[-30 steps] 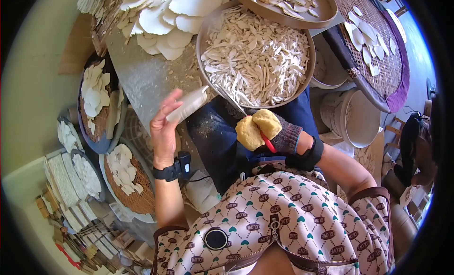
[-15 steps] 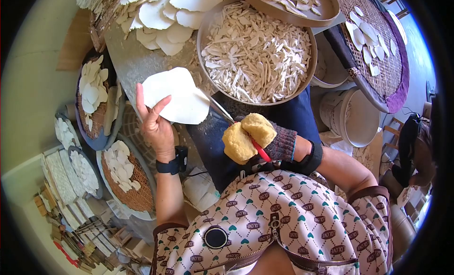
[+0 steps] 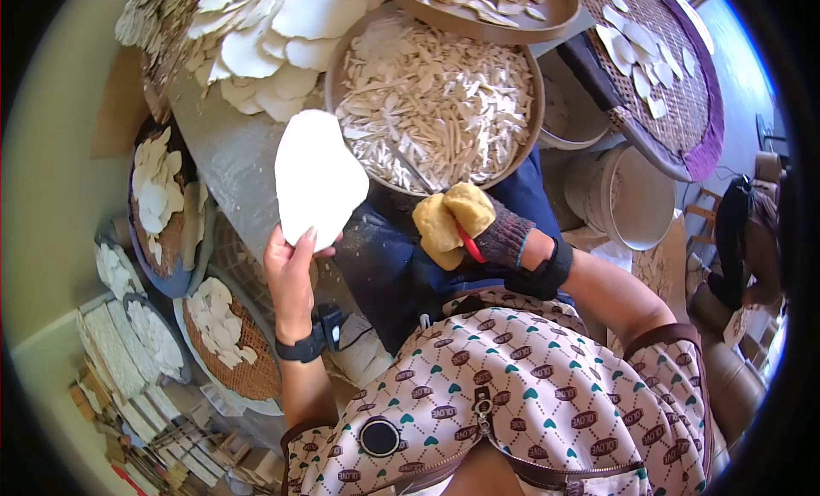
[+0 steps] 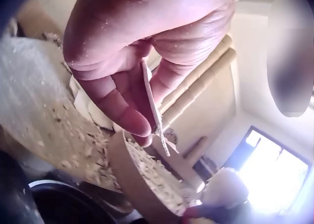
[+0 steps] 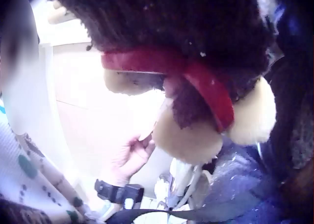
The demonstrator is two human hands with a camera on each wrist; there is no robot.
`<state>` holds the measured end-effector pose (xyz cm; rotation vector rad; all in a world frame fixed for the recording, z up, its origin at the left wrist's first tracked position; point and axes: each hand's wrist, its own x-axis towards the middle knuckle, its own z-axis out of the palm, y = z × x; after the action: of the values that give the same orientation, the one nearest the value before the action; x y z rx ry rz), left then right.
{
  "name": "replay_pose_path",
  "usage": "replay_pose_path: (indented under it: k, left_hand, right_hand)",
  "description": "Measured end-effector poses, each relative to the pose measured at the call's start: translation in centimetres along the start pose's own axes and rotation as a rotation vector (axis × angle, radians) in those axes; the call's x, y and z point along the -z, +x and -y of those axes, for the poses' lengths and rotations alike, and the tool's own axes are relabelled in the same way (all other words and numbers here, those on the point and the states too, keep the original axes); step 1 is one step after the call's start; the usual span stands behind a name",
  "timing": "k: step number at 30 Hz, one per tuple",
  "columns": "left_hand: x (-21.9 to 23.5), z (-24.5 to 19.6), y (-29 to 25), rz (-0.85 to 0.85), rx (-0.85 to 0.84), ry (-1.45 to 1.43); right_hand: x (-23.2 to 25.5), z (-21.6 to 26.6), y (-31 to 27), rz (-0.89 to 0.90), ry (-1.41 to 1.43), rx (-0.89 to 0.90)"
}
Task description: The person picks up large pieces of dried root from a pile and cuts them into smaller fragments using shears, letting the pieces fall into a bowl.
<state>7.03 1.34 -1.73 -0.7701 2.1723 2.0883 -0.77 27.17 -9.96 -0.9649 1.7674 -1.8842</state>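
Observation:
A thin, flat white piece with a rounded outline (image 3: pixel 320 176) stands up from my bare left hand (image 3: pixel 292 278), pinched at its lower end between thumb and fingers. Seen nearly edge-on in the left wrist view, the white piece (image 4: pixel 153 103) is as thin as card. My right hand (image 3: pixel 511 238) wears a dark knitted glove and grips red-handled scissors (image 3: pixel 472 247). Yellow foam pads (image 3: pixel 437 225) cover the fingers around the handles. The metal blades (image 3: pixel 410 167) point up and left, over the near rim of the round tray of cut strips.
The round tray (image 3: pixel 538 112) heaped with pale strips sits past my knees. Large white slices (image 3: pixel 320 14) pile up behind it at the left. A smaller round tray (image 3: pixel 478 22) overlaps its far rim. A white bucket (image 3: pixel 632 201) and a woven tray (image 3: pixel 700 112) stand at the right.
The white piece has turned, from edge-on to broad-side, then to upright in the left hand. Left fingers, spread earlier, now pinch its lower end. The scissors have stayed near the tray's rim.

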Motion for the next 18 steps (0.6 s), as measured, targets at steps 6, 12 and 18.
replay_pose_path:
  k: [6, 12, 18]
  left_hand:
    - [-2.1, 0.0, -2.3, 0.021, 0.006, -0.056]
    - [-1.6, 1.3, -3.2, 0.095, 0.037, -0.015]
    - [-1.7, 0.0, -4.0, 0.131, 0.116, 0.013]
  right_hand:
    - [-1.6, -2.1, -1.2, -0.215, -0.201, 0.144]
    - [-2.9, -1.1, -0.7, -0.206, 0.381, -0.097]
    - [-2.1, 0.2, -0.4, -0.114, 0.055, 0.097]
